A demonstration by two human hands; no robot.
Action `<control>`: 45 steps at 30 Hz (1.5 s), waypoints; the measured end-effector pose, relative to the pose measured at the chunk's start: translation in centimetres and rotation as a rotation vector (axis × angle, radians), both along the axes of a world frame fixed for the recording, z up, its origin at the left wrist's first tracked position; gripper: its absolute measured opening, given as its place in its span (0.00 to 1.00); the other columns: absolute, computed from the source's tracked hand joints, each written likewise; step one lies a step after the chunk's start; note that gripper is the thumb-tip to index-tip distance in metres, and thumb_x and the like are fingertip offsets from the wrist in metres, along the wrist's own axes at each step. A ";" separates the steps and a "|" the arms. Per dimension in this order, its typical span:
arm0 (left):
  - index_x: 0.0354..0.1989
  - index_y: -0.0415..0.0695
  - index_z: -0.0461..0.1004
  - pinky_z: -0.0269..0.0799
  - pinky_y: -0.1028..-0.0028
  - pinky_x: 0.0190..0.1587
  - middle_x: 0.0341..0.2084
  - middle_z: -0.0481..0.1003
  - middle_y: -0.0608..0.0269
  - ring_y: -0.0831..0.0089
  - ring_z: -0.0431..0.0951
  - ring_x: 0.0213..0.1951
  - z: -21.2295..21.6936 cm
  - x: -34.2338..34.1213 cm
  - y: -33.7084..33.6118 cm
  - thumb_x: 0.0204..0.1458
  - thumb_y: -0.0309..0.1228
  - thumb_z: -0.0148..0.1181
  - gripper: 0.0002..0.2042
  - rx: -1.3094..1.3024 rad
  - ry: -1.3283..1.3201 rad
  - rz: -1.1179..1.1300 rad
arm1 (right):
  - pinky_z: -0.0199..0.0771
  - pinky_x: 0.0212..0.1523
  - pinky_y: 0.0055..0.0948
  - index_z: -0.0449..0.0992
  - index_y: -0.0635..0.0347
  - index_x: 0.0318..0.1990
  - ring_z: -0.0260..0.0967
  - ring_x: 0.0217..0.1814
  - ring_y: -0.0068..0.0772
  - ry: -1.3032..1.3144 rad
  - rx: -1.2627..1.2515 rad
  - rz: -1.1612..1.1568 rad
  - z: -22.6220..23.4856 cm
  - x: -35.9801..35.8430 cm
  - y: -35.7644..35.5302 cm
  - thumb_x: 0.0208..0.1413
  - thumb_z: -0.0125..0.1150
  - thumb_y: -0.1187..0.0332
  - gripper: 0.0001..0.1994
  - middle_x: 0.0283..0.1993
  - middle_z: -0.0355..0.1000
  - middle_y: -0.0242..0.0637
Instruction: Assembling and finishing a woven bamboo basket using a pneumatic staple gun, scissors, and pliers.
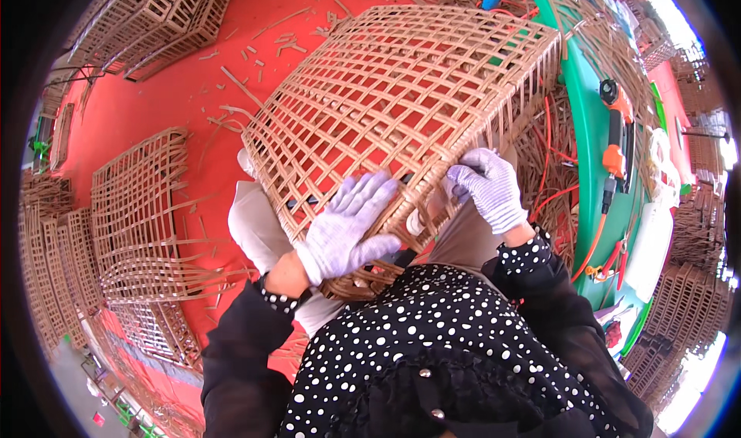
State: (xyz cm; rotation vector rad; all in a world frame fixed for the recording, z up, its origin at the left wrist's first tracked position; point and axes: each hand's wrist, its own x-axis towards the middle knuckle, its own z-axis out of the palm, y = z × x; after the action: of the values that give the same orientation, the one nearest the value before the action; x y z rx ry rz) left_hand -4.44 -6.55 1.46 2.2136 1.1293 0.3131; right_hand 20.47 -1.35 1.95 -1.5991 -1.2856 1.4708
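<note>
A large tan woven wicker basket (pixel 421 185) rests over my lap, its open lattice facing up and one braided edge turned toward me. My left hand (pixel 351 226), in a pale knit glove, lies flat with fingers stretched out on the weave near the close corner. At the right side of that edge is my right hand (pixel 492 189), gloved the same way. Its fingers are curled and pressed together against the wicker side; what they pinch is hidden. Below the edge, between the hands, a small white round thing (pixel 415 223) shows through the strands.
On the left lies a partly woven panel (pixel 135 199) with loose strand ends. Stacked baskets (pixel 158 25) stand at the far left. At right, a green table (pixel 583 121) holds an orange-and-black power tool (pixel 615 141) with a hose and red-handled pliers (pixel 614 264). Cut strips litter the red floor (pixel 204 98).
</note>
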 end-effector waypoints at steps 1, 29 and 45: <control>0.61 0.38 0.52 0.42 0.60 0.64 0.61 0.52 0.46 0.52 0.51 0.62 -0.1 -0.3 -0.5 0.50 0.55 0.47 0.37 -0.005 -0.022 0.029 | 0.69 0.20 0.20 0.71 0.66 0.33 0.66 0.18 0.19 -0.011 0.014 -0.001 -0.5 0.5 0.4 0.49 0.61 0.74 0.06 0.23 0.70 0.34; 0.48 0.47 0.66 0.61 0.65 0.55 0.48 0.64 0.53 0.56 0.63 0.54 -2.2 9.8 11.2 0.29 0.44 0.67 0.33 0.012 -0.251 0.215 | 0.66 0.13 0.22 0.70 0.68 0.23 0.67 0.15 0.22 -0.155 -0.001 -0.028 0.2 1.2 3.9 0.44 0.67 0.69 0.12 0.17 0.69 0.36; 0.40 0.42 0.65 0.63 0.64 0.51 0.39 0.66 0.52 0.55 0.64 0.49 -2.0 10.6 11.4 0.25 0.40 0.69 0.30 -0.086 -0.238 0.274 | 0.68 0.17 0.20 0.71 0.66 0.25 0.67 0.16 0.21 -0.133 0.063 -0.005 0.6 1.7 3.6 0.44 0.67 0.70 0.10 0.18 0.70 0.35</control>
State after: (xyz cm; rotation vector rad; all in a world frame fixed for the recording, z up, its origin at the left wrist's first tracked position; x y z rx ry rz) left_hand 6.18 4.82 -0.52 1.8891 1.2859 0.6147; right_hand 22.13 2.21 2.60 -1.6809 -1.3866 1.3263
